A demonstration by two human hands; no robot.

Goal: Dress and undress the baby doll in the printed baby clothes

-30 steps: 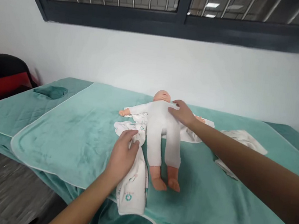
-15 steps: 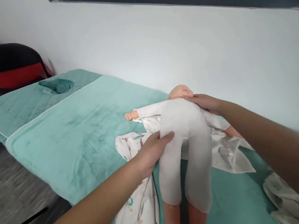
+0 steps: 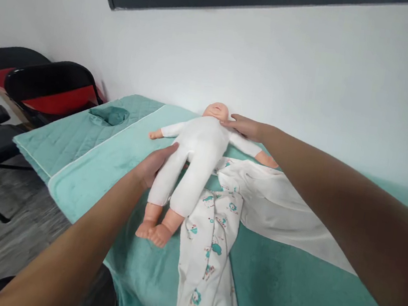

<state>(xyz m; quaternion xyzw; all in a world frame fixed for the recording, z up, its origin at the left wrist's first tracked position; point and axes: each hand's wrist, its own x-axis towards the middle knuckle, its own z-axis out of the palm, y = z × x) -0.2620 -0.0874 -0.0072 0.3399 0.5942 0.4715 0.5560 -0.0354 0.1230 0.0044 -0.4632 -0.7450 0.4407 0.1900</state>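
In the head view, with 12 o'clock set toward the white wall (image 3: 296, 59), a baby doll (image 3: 200, 142) in a white bodysuit lies on its back between a person's two bare hands, on a green blanket (image 3: 107, 164). Its long axis runs from the head, just past 12 o'clock and close to the wall, down to bare feet at about 7, with its arms spread toward 9 and 4. The left hand (image 3: 153, 165) clasps the doll at the hip, thumb along the upper side and fingers hidden from sight; from that grasp the trunk lies toward 1 o'clock and the legs toward 5. The right hand (image 3: 245, 126) rests at the opposite shoulder, thumb over the upper chest near the neck; the trunk lies toward 8 from it and the head between 9 and 10. Whether its fingers close around the shoulder or merely lie against it, one cannot tell. The left hand is thus the nearer to the legs, the right to the head. A white printed garment (image 3: 212, 240) lies beside the doll, toward 4 and 5 o'clock from its middle, one printed length running toward 6 along the doll's leg and a plain white stretch reaching out toward 4 beneath the right forearm; whether an edge is caught under the hip is unclear. Neither hand is on the garment. A black-and-red chair (image 3: 55, 89) stands toward 10, beyond the blanket.
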